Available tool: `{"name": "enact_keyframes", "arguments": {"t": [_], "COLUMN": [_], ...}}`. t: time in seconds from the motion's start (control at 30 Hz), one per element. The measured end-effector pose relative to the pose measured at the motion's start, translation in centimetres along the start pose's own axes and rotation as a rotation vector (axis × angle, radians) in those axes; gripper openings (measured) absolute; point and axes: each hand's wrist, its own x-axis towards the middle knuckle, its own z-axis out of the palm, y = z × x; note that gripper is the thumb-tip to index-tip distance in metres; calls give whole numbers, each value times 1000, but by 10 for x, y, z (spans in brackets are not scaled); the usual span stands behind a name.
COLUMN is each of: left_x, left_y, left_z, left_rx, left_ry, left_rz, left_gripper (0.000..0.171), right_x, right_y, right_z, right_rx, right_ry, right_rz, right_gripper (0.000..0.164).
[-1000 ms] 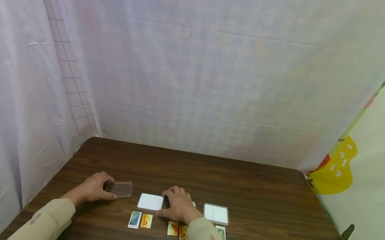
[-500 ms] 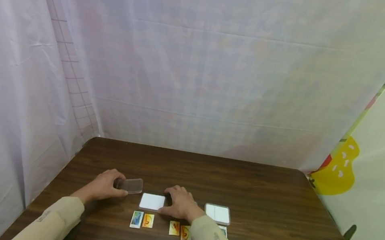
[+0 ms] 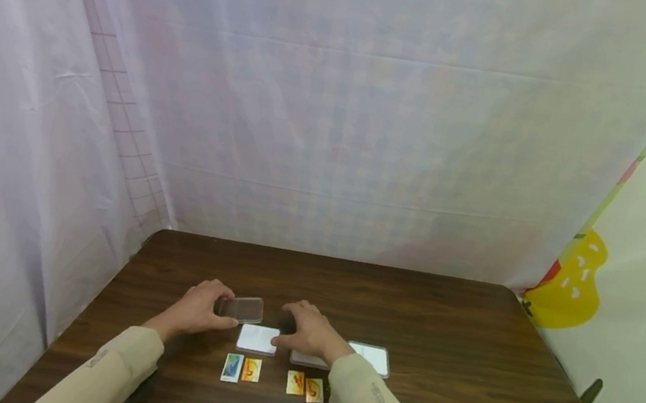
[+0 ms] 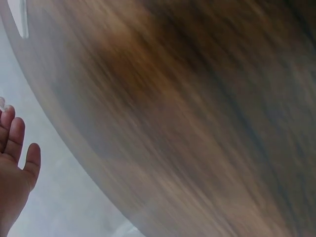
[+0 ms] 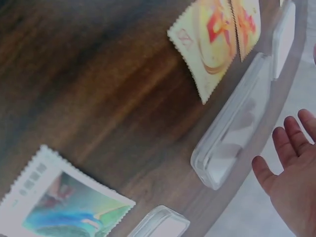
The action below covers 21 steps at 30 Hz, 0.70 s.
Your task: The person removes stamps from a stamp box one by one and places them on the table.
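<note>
In the head view my left hand (image 3: 197, 307) pinches a clear plastic cover (image 3: 248, 310) by its left end, above the table and behind the left white-filled case (image 3: 258, 339). Only part of that hand (image 4: 16, 168) shows in the left wrist view. My right hand (image 3: 309, 330) hovers over the middle case (image 3: 309, 360), with its thumb near the left case's right edge. Its fingers are loosely bent and hold nothing; the right wrist view shows them apart from the middle case (image 5: 232, 136), which has a clear rim.
A third case (image 3: 374, 358) lies to the right, partly behind the sleeve. In front lie a blue-green stamp (image 3: 231, 368) and several orange stamps (image 3: 251, 370). Another blue-green stamp (image 5: 74, 212), hidden in the head view, shows in the right wrist view. White curtains surround the brown table (image 3: 453, 327).
My left hand has carried the clear cover rightward and slightly away, until it is behind the left case. The right hand has shifted slightly, baring more of the middle case.
</note>
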Motion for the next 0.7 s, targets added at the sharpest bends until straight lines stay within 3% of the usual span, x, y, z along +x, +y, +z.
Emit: {"name": "enact_keyframes", "arguments": {"t": [0.27, 0.47, 0.7], "left_x": [8, 12, 15], "left_y": [14, 21, 25], "left_z": [6, 11, 16], "left_rx": [7, 21, 37], "left_ry": [-26, -39, -55], "left_rz": [41, 110, 128], "left_gripper": [52, 52, 52], "right_x": [4, 4, 4], "right_y": [0, -3, -7], "right_z": [-4, -4, -5], "right_rx": [68, 76, 64], "right_ry": [18, 43, 55], "right_rz": [6, -40, -85], "right_gripper": [75, 74, 74]}}
